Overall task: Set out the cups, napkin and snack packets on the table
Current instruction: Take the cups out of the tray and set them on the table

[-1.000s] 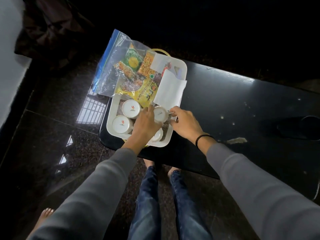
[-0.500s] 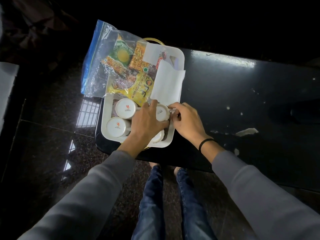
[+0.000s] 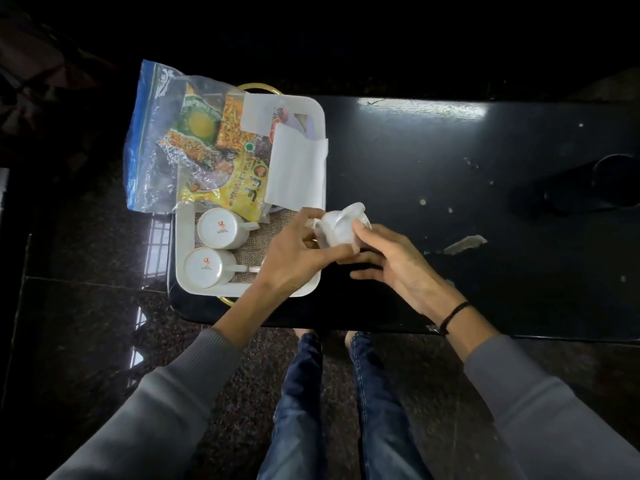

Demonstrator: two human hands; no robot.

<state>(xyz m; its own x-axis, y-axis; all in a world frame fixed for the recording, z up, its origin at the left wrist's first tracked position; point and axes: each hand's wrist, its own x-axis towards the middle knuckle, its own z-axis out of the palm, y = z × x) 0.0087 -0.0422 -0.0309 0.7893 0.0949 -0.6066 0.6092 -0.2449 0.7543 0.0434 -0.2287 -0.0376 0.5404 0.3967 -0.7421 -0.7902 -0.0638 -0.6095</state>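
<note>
A white tray sits at the left end of the black table. Two white cups stand upside down in its near left corner. Yellow snack packets lie in a clear zip bag that hangs over the tray's far left edge, with a white napkin beside them. A third white cup is lifted over the tray's right edge, tilted on its side. My left hand and my right hand both grip it.
A dark object rests on the table at the far right. A torn scrap of paper lies right of my hands. My knees in blue jeans are under the table's near edge. Polished dark floor spreads to the left.
A cup that stood in the tray has been lifted out by both hands and moved right past the tray's edge, turning onto its side.
</note>
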